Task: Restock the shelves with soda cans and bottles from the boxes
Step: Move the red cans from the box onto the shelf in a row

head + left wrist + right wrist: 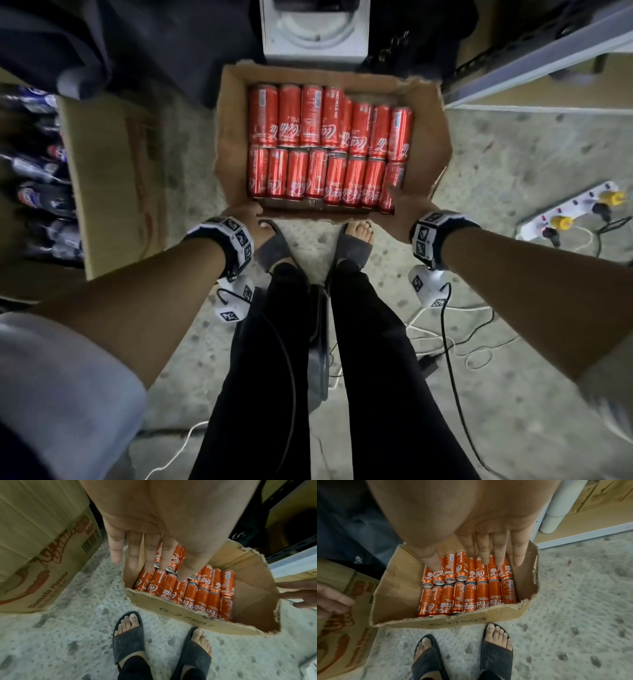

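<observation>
An open cardboard box stands on the floor in front of my feet, filled with several red soda cans lying in two rows. My left hand hovers over the box's near left corner with straight fingers and holds nothing. Over the near right cans hangs my right hand, its fingers also straight and empty. Both wrist views look down past the palms onto the cans. Neither hand touches a can.
A larger printed carton stands to the left, with dark bottles beyond it. A grey shelf frame runs at the upper right. A power strip and cables lie on the speckled floor to the right.
</observation>
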Demonstrator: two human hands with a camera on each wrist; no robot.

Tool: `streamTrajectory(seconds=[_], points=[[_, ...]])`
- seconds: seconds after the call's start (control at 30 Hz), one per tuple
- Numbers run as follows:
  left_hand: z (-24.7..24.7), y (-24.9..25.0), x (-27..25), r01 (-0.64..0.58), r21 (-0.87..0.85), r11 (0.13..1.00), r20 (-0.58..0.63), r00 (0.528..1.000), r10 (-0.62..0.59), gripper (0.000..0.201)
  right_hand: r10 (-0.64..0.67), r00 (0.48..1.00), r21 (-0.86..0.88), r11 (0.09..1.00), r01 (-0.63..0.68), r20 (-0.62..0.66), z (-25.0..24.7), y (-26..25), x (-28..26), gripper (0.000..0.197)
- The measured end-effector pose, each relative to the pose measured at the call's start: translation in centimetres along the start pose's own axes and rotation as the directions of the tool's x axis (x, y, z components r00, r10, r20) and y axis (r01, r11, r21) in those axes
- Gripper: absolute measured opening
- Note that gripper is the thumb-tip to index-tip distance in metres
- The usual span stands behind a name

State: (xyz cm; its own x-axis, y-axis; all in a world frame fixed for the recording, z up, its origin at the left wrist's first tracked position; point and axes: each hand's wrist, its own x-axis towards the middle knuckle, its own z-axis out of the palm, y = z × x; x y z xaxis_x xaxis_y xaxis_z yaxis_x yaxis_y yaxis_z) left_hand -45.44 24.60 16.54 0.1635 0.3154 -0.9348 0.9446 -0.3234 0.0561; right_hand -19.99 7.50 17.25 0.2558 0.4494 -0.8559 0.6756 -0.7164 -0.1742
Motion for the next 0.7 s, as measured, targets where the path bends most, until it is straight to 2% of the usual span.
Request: streamTrajectory(seconds=[0.1, 0.23, 0.3, 0.37, 0.5, 0.6, 0.7], points=[[0.6, 0.4, 4.9, -0.006, 0.009, 1.0, -0.015, 1.0, 0.007, 0.021, -0.033, 0.999, 0.015, 0.999, 0.033, 0.017, 0.8, -0.3, 4.2, 0.077], [0.5, 1.7, 10.0, -0.076, 0.035, 0.997, -0.026, 0.997, 0.077, 0.055, 0.007, 1.0, 0.065, 0.998, -0.008, 0.016, 1.5, -1.1, 10.2, 0.067], [-0.1, 2.4, 12.6, -0.118, 0.026, 0.993, -0.077, 0.99, 0.119, 0.056, 0.043, 0.999, 0.09, 0.995, -0.044, 0.01, 2.0, -1.5, 13.9, 0.071], [-0.8, 3.2, 15.0, -0.143, 0.047, 0.989, -0.106, 0.983, 0.147, 0.057, 0.054, 0.999, 0.088, 0.995, -0.054, -0.005, 2.3, -1.8, 16.8, 0.086], [-2.8, 5.0, 18.5, -0.199, 0.09, 0.976, -0.16, 0.964, 0.211, 0.054, 0.08, 0.994, 0.143, 0.987, -0.069, -0.076, 2.1, -2.5, 21.4, 0.077], [-4.1, 5.8, 20.3, -0.236, 0.165, 0.957, -0.196, 0.944, 0.267, 0.062, 0.096, 0.987, 0.203, 0.977, -0.068, -0.132, 1.9, -3.4, 24.5, 0.084], [-4.9, 6.7, 21.6, -0.284, 0.234, 0.93, -0.245, 0.908, 0.339, 0.07, 0.108, 0.987, 0.227, 0.971, -0.079, -0.117, 1.7, -4.4, 26.6, 0.083]])
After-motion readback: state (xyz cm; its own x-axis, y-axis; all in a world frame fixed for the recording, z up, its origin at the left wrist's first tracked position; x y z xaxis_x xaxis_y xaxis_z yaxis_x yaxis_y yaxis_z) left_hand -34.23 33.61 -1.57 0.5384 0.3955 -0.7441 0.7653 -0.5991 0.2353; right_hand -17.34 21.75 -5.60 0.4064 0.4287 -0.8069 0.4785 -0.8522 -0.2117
